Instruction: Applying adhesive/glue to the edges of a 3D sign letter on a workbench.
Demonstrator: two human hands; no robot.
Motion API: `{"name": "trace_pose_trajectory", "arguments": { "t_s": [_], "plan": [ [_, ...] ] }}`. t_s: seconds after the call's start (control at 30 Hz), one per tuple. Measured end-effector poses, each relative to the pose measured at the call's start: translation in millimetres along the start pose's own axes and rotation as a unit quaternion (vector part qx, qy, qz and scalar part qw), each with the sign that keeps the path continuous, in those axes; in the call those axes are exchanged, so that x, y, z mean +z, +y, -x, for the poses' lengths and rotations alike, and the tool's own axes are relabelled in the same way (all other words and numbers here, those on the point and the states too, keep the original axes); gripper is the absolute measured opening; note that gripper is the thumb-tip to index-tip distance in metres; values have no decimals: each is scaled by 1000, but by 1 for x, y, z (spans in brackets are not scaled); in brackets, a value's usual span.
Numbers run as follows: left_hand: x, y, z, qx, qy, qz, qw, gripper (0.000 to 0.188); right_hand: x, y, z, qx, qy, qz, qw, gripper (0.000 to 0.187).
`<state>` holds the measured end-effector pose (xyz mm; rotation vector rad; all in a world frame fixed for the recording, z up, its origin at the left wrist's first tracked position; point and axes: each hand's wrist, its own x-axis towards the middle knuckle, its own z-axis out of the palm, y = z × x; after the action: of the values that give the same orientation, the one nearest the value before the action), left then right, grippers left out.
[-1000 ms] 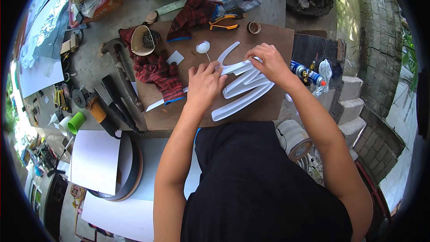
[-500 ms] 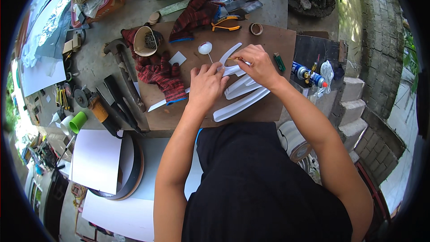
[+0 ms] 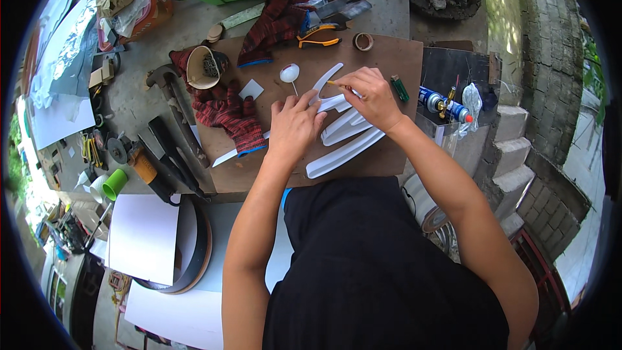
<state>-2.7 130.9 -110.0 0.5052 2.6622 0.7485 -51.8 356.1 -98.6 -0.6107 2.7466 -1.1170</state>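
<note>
My left hand (image 3: 293, 126) rests on the brown board (image 3: 240, 172), fingers bent down over a white curved strip (image 3: 329, 76) and holding it in place. Between the thumb and fingers of my right hand (image 3: 370, 97) is a thin yellowish stick (image 3: 334, 83), its tip over that strip. More white curved strips (image 3: 343, 155) lie just below my hands. Beyond my left fingers sits a white spoon (image 3: 289, 73) with its handle toward me; what its bowl holds is too small to tell.
Left of my hands lie red-black gloves (image 3: 227, 116), a cup of metal bits (image 3: 204, 68), a hammer (image 3: 170, 84) and an angle grinder (image 3: 139, 159). Pliers (image 3: 319, 36), a tape roll (image 3: 363, 41) and a green lighter (image 3: 400, 88) are around the board. Blue gas canisters (image 3: 444, 105) stand right.
The view has shifted slightly, so the bench appears a little left and lower. Both hands keep their holds, with the stick's tip still at the strip.
</note>
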Motion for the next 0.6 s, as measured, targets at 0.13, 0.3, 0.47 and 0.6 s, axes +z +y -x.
{"name": "trace_pose_trajectory", "arguments": {
  "t_s": [0.13, 0.3, 0.47, 0.6],
  "plan": [
    [-3, -1, -2, 0, -10, 4, 1000, 34, -11, 16, -5, 32, 46, 20, 998, 14],
    [-4, 0, -6, -3, -27, -1, 1000, 34, -19, 23, -6, 50, 48, 28, 997, 17],
    [-5, 9, -20, 6, -26, 15, 1000, 29, -16, 14, -2, 81, 62, 16, 995, 13],
    [-1, 11, -37, 30, -10, 32, 999, 26, -9, 14, 2, 86, 78, 4, 993, 13]
  ]
}}
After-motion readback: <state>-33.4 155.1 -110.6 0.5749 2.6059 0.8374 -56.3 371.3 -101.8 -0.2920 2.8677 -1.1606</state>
